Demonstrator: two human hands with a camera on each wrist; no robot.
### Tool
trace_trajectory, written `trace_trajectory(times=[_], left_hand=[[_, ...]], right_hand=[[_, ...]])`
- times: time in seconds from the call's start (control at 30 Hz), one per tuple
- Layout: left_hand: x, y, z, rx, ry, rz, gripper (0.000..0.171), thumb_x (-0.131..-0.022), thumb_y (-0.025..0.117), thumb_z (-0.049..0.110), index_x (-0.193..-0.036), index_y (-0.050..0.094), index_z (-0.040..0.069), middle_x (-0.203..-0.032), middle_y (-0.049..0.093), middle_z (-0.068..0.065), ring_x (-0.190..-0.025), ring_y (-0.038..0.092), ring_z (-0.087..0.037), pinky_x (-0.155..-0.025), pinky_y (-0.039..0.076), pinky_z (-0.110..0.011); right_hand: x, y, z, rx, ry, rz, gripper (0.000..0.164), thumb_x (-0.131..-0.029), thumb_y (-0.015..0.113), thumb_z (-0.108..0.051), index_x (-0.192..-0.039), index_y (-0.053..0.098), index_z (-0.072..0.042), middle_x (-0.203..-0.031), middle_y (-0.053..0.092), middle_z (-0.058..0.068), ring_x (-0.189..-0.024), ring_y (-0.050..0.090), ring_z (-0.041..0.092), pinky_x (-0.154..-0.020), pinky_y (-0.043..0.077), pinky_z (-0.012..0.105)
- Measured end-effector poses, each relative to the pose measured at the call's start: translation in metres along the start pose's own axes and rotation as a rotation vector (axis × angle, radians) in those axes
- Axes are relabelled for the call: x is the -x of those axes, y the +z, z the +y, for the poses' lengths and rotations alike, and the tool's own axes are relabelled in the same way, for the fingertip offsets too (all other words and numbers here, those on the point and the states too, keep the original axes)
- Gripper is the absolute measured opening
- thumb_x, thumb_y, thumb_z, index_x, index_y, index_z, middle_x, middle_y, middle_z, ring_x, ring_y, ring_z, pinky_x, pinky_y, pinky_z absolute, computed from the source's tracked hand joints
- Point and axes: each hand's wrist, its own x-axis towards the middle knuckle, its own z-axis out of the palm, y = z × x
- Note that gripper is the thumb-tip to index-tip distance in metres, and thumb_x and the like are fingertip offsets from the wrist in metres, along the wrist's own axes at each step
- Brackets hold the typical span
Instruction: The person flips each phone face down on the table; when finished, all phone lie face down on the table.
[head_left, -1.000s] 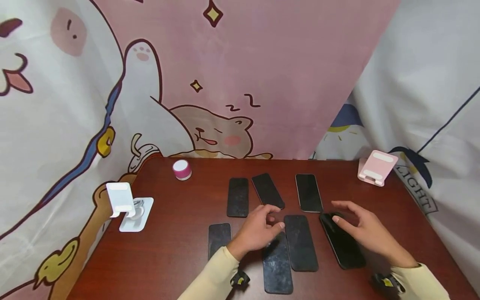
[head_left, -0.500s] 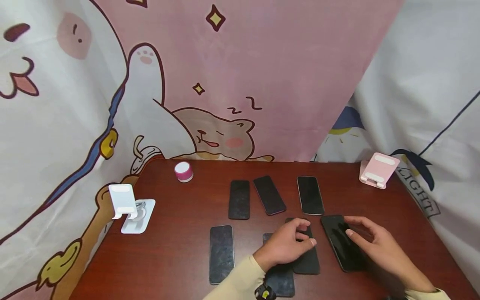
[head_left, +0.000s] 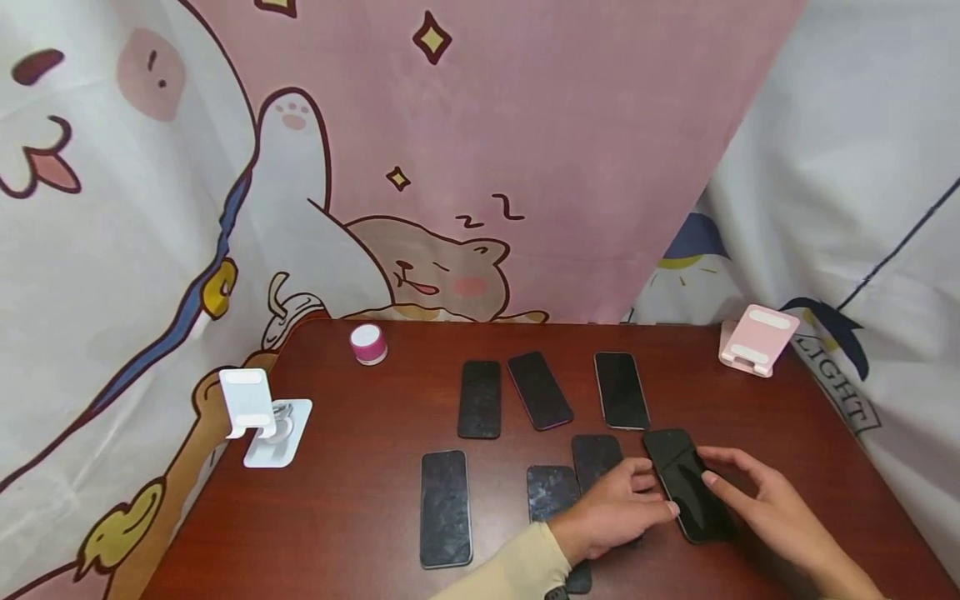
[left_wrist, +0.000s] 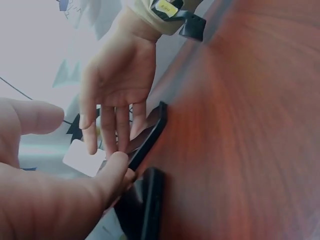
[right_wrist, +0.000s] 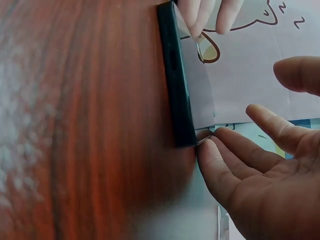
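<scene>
I get soft, even light on the head feed, with a faint sheen on the worktop [head_left: 337, 517] and a reflection across a phone [head_left: 693, 485]. The left wrist feed washes out pale at upper left; both wrist feeds blur the worktop, the right with whitish glare

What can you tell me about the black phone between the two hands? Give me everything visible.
The black phone lies screen up on the reddish-brown table, its far end angled left. The screen looks glossy, dark and reflective; a faint line crosses it, perhaps a reflection. The right wrist view shows a thick dark edge. The left hand is at its left side, the right hand at its right; both appear to touch its edges.
</scene>
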Motion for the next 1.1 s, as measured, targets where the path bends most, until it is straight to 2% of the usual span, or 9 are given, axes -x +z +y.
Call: trace_trajectory(times=[0.13, 0.27, 0.47, 0.67, 0.87, 0.97, 1.1], left_hand=[[-0.003, 0.007, -0.005, 0.144, 0.024, -0.011, 0.066, -0.096, 0.064, -0.002, -0.156, 0.037, 0.0, -0.158, 0.049, -0.023, -0.143, 0.054, -0.036, -0.114, 0.051, -0.045], [-0.003, 0.015, -0.011, 0.248, 0.032, 0.04, 0.066, -0.092, 0.064, -0.007, -0.153, 0.039, -0.003, -0.157, 0.047, -0.029, -0.144, 0.052, -0.042, -0.115, 0.05, -0.049], [-0.004, 0.023, -0.015, 0.345, 0.013, 0.129, 0.063, -0.089, 0.065, -0.009, -0.148, 0.044, -0.004, -0.149, 0.054, -0.028, -0.137, 0.057, -0.041, -0.111, 0.052, -0.054], [-0.004, 0.025, -0.014, 0.415, 0.034, 0.185, 0.068, -0.086, 0.066, -0.007, -0.15, 0.042, -0.005, -0.141, 0.06, -0.023, -0.129, 0.063, -0.038, -0.103, 0.056, -0.042], [-0.004, 0.026, -0.012, 0.487, 0.063, 0.257, 0.065, -0.085, 0.066, -0.01, -0.147, 0.046, -0.005, -0.126, 0.065, -0.018, -0.102, 0.069, -0.024, -0.087, 0.06, -0.031], [-0.006, 0.027, -0.012, 0.5, 0.066, 0.24, 0.064, -0.087, 0.066, -0.01, -0.147, 0.046, -0.007, -0.119, 0.064, -0.014, -0.09, 0.065, -0.015, -0.076, 0.059, -0.024], [-0.008, 0.028, -0.012, 0.514, 0.069, 0.188, 0.063, -0.088, 0.063, -0.009, -0.148, 0.045, -0.01, -0.109, 0.063, -0.008, -0.081, 0.059, -0.011, -0.066, 0.052, -0.017]], right_hand=[[0.001, -0.001, 0.001, -0.037, 0.062, -0.026, 0.056, -0.107, 0.061, -0.045, -0.149, 0.056, -0.007, -0.148, 0.06, 0.023, -0.111, 0.043, -0.023, -0.079, 0.045, 0.012], [0.002, 0.0, 0.002, -0.07, 0.099, -0.029, 0.06, -0.107, 0.06, -0.046, -0.15, 0.053, -0.005, -0.15, 0.057, 0.026, -0.107, 0.044, -0.024, -0.078, 0.047, 0.012], [0.004, 0.002, 0.004, -0.095, 0.115, -0.027, 0.06, -0.107, 0.061, -0.045, -0.151, 0.053, -0.004, -0.151, 0.056, 0.027, -0.106, 0.047, -0.024, -0.078, 0.052, 0.017], [0.002, 0.002, 0.0, -0.059, 0.099, 0.0, 0.057, -0.106, 0.062, -0.046, -0.147, 0.059, -0.007, -0.148, 0.06, 0.023, -0.106, 0.045, -0.024, -0.077, 0.049, 0.014], [0.0, 0.007, -0.007, -0.03, 0.058, -0.006, 0.051, -0.105, 0.064, -0.045, -0.142, 0.063, -0.009, -0.142, 0.065, 0.02, -0.108, 0.051, -0.018, -0.078, 0.049, 0.016], [0.001, 0.009, -0.01, -0.014, 0.043, -0.001, 0.049, -0.105, 0.065, -0.043, -0.14, 0.065, -0.01, -0.141, 0.066, 0.019, -0.108, 0.053, -0.016, -0.077, 0.05, 0.016], [0.005, 0.009, -0.015, -0.013, 0.022, -0.011, 0.048, -0.105, 0.067, -0.041, -0.139, 0.065, -0.008, -0.139, 0.068, 0.02, -0.109, 0.059, -0.011, -0.077, 0.053, 0.017]])
